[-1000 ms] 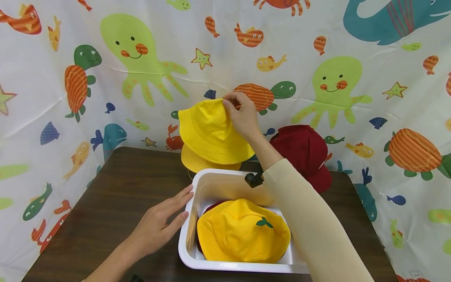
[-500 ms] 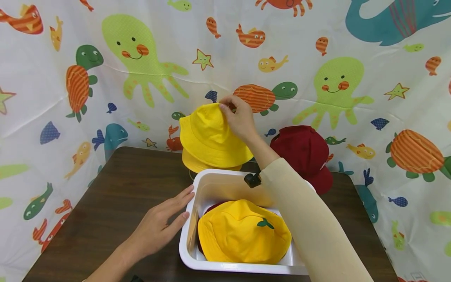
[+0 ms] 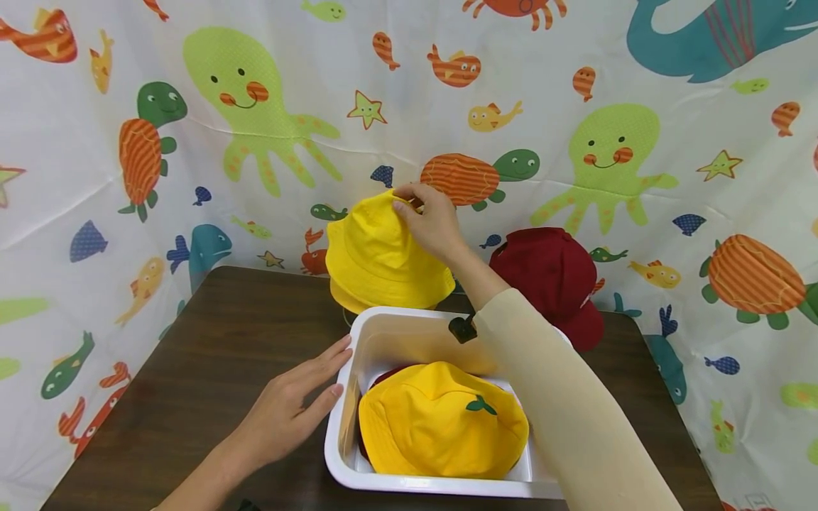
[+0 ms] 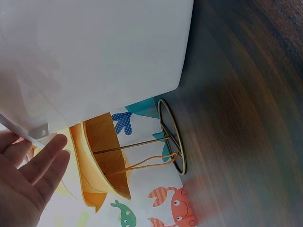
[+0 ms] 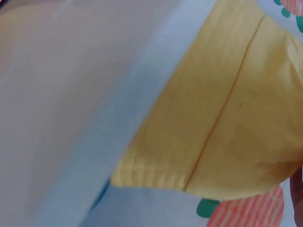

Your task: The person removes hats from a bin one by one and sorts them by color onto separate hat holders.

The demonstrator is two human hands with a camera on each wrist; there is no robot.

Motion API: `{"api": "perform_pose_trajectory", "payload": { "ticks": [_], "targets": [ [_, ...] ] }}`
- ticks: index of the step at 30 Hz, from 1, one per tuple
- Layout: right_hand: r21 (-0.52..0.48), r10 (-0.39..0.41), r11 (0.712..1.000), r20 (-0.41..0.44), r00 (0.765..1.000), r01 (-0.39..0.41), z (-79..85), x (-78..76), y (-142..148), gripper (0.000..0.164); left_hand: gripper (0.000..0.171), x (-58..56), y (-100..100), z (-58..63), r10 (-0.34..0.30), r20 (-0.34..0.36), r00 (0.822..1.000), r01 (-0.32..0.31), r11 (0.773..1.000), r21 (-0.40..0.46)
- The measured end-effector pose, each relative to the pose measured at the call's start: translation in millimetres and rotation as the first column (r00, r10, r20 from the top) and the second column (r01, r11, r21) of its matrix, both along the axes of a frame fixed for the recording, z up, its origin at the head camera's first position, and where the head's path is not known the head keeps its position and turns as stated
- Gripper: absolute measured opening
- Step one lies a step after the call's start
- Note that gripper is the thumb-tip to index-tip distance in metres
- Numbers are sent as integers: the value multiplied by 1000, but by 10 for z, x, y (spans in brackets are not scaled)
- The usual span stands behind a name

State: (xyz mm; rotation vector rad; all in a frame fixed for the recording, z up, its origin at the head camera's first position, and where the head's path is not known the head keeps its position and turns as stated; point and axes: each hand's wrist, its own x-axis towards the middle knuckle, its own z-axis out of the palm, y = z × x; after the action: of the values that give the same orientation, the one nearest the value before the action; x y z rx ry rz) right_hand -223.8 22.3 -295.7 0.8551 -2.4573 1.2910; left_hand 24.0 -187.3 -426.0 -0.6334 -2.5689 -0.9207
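Note:
My right hand (image 3: 434,220) pinches the crown of a yellow bucket hat (image 3: 383,248) behind the bin. Beneath it, a second yellow hat (image 3: 339,297) shows only a strip of brim; in the left wrist view two brims (image 4: 99,165) sit nested over a wire stand (image 4: 163,137). The held hat's side (image 5: 222,118) fills much of the right wrist view. With fingers nearly straight, my left hand (image 3: 287,404) touches the left rim of a white plastic bin (image 3: 434,485). Inside lies another yellow bucket hat (image 3: 441,426) with a green leaf mark, over something dark red (image 3: 386,375).
A dark red baseball cap (image 3: 549,277) stands at the back right, partly behind my right forearm. The dark wooden table (image 3: 192,369) ends at a white curtain (image 3: 396,156) printed with sea animals.
My right hand has come down and slightly left with the yellow bucket hat, which now covers more of the hat beneath. The left hand stays at the bin's rim.

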Motion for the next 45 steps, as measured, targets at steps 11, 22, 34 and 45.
{"api": "perform_pose_trajectory", "payload": {
  "ticks": [11, 22, 34, 45],
  "targets": [
    [22, 4, 1000, -77, 997, -2, 214, 72, 210, 30, 58, -21, -12, 10, 4, 1, 1000, -4, 1000, 12],
    [13, 31, 999, -115, 993, -30, 298, 126, 447, 32, 58, -36, 9, 9, -8, -7, 1000, 8, 1000, 20],
    [116, 49, 993, -157, 986, -31, 420, 280, 677, 38, 58, -27, 16, -12, 7, 27, 1000, -8, 1000, 19],
    [163, 126, 983, -238, 963, -88, 493, 412, 879, 39, 58, -21, 28, -14, 4, 16, 1000, -4, 1000, 25]
  ]
}}
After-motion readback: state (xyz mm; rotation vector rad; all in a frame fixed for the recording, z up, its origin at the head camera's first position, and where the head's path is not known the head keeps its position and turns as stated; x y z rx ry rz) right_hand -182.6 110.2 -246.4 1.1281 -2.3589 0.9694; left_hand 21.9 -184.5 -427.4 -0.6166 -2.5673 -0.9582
